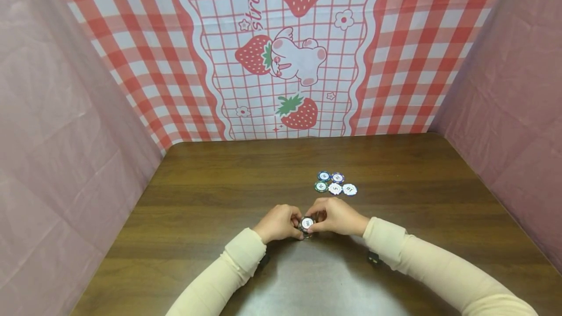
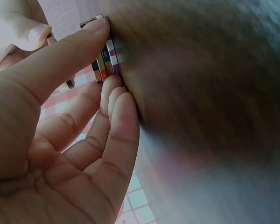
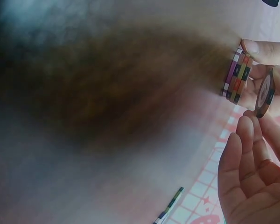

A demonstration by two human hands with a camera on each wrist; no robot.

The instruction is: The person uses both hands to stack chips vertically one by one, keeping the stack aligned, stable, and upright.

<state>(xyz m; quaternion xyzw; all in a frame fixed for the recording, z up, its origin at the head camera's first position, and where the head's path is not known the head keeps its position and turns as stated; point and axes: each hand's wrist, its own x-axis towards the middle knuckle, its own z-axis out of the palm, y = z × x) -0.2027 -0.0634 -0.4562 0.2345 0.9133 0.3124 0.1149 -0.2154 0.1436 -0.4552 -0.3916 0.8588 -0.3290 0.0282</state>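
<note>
In the head view my left hand (image 1: 279, 222) and right hand (image 1: 341, 216) meet near the middle of the wooden table. The left thumb and fingers grip the edge of a short stack of poker chips (image 3: 236, 77), whose layers show purple and white, black and yellow, and black and orange. Between the right thumb and fingertips I pinch a single dark-edged poker chip (image 3: 265, 93) with a white centre. It is tilted and apart from the stack in the right wrist view. From above, this chip covers most of the stack.
Just beyond the right hand, several loose poker chips lie flat in two close rows: a green chip (image 1: 321, 187), two white chips (image 1: 335, 188) marked 5 and 10, and two bluish chips (image 1: 337, 177). A strawberry-patterned cloth (image 1: 285, 62) hangs behind the table (image 1: 210, 169), with pink curtains at both sides.
</note>
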